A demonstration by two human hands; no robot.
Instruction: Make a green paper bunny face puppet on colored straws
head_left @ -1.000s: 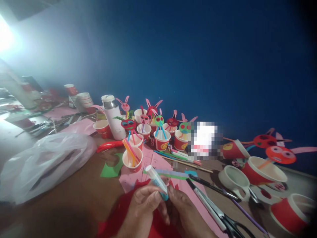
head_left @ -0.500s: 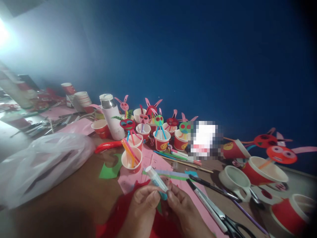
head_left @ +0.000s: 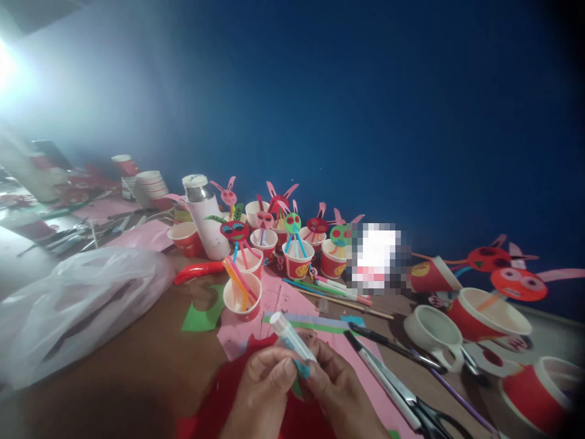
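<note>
Slanting up-left from the grip, the glue stick [head_left: 292, 337] is pinched at its teal end by the right hand [head_left: 340, 390], with the left hand [head_left: 265, 390] closed just beside.

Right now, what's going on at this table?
A person's left hand and right hand both pinch the lower end of a glue stick, which tilts up and to the left above a red paper sheet. Behind them stand paper cups holding straws topped with bunny faces, next to a white bottle. Scissors lie to the right and a plastic bag to the left.
</note>
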